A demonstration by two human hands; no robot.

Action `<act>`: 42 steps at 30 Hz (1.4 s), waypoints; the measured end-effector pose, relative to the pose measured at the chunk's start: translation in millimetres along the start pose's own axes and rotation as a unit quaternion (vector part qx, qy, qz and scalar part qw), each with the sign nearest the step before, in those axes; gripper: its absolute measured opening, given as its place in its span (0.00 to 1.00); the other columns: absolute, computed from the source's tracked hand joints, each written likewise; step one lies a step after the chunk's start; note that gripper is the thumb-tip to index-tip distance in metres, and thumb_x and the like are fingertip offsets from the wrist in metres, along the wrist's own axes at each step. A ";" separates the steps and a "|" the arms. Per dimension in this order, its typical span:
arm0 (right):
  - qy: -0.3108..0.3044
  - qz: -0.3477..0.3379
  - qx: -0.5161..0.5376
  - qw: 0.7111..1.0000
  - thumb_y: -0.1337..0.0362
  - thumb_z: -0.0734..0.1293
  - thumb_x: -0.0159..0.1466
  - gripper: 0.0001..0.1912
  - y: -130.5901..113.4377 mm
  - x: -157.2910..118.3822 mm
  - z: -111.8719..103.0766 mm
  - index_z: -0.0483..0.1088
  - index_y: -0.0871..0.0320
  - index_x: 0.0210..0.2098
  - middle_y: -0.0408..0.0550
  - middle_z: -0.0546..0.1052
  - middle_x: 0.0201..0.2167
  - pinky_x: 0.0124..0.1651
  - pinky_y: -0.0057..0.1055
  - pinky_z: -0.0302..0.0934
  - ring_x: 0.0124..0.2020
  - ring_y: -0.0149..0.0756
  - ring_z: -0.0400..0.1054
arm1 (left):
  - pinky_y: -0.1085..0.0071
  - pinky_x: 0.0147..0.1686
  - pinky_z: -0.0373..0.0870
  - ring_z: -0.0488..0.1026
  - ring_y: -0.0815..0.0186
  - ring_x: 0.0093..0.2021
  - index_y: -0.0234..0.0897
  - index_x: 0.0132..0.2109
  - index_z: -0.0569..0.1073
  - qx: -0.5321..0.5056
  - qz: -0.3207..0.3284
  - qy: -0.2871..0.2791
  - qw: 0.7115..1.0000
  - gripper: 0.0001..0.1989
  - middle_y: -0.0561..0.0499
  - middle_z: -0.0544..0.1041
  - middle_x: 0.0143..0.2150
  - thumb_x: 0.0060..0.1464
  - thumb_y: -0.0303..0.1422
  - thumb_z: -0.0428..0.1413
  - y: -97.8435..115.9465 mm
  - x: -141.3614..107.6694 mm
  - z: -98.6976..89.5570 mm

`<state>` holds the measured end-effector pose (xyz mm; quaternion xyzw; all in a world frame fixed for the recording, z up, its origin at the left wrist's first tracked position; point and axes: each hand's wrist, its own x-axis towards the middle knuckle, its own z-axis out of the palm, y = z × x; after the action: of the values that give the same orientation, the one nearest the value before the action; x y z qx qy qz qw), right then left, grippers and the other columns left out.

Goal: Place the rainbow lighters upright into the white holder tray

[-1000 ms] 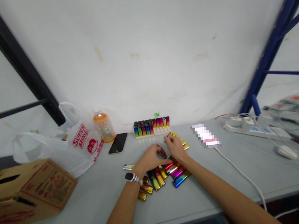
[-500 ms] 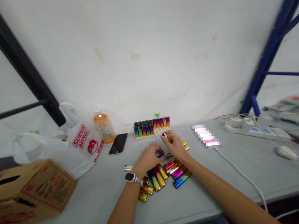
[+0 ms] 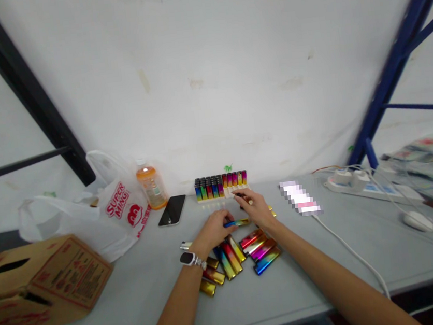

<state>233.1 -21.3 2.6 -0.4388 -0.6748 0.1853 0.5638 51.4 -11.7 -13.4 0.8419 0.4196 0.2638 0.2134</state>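
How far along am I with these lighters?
Looks partly done: the tray is packed with upright lighters on the left, with one back row on the right. Your left hand holds a blue-and-gold lighter; the right hand's contents are unclear. Left to do: bare tray spots, loose lighters on the table.

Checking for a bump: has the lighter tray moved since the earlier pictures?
No. The lighter tray keeps its place just below the green wall mark.
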 end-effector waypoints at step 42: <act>-0.127 -0.070 -0.336 0.931 0.54 0.59 0.69 0.22 48.0 94.1 19.2 0.68 0.52 0.60 0.54 0.65 0.43 0.51 0.37 0.62 0.43 0.40 0.67 | 0.70 0.35 0.72 0.74 0.66 0.33 0.36 0.45 0.75 -0.153 0.008 0.203 0.967 0.13 0.50 0.78 0.36 0.51 0.32 0.62 -1.1 8.4 -10.0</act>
<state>235.7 85.1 17.5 -0.5267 -0.7926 -0.0379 0.3050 48.8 -2.9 -4.1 0.7311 0.4023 0.4921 0.2478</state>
